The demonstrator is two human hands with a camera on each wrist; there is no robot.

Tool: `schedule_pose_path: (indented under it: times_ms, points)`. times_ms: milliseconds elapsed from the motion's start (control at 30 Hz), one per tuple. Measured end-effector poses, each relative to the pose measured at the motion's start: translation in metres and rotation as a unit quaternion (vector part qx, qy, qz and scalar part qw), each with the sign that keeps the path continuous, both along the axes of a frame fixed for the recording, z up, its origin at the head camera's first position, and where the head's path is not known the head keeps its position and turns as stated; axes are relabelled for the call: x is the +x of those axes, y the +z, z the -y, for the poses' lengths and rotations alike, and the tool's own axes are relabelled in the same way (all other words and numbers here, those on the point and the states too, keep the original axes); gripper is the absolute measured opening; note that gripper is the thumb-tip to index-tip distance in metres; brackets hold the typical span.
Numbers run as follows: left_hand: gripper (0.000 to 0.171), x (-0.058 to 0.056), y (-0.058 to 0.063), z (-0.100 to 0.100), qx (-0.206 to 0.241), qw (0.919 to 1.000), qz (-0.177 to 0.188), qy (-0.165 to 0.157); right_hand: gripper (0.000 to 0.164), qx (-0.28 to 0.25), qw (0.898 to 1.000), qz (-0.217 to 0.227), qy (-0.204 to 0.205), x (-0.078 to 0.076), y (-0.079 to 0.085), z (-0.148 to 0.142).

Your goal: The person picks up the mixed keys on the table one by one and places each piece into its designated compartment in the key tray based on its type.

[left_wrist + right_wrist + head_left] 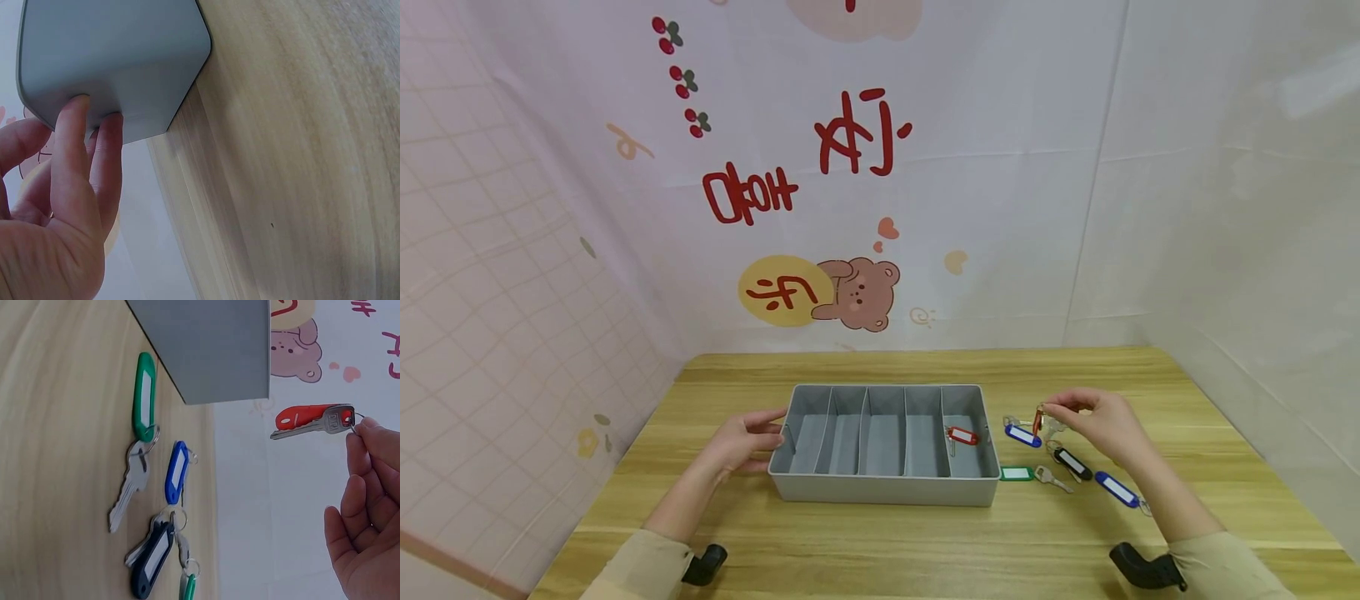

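Observation:
My right hand (pixel 1101 421) pinches the ring of a key (pixel 334 422) with a red tag (pixel 300 415) between thumb and fingertips. The key and tag hang above the table, to the right of a grey tray (pixel 880 487) with five compartments. My left hand (pixel 741 442) is at the tray's left end, its fingertips touching the outer wall (pixel 94 69) in the left wrist view. In the tray's rightmost compartment lies another red-tagged key (pixel 962 436).
Right of the tray, several tagged keys lie on the wooden table (pixel 880 550): a blue tag (pixel 1022 436), a green tag (pixel 1017 474), a black tag (pixel 1072 463) and another blue tag (pixel 1117 489). A printed curtain (pixel 1000 167) hangs behind.

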State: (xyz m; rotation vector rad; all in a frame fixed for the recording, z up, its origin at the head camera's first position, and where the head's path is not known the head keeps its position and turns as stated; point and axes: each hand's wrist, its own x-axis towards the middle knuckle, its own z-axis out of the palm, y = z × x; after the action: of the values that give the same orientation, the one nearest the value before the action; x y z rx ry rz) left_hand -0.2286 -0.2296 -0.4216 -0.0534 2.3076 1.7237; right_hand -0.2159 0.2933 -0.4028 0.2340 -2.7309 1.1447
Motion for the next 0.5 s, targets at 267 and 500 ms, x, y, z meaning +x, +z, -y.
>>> schedule_pose_path:
  times_ms: [267, 500]
  points:
    - [0.056, 0.002, 0.002, -0.001, 0.0, 1.0, -0.001, 0.001, 0.022, -0.001, 1.0, -0.008, 0.008, -0.006, 0.005, 0.013]
    - [0.056, 0.003, 0.002, -0.001, 0.002, 1.0, 0.001, 0.001, 0.019, -0.017, 0.999, -0.024, 0.029, -0.011, 0.008, 0.024]
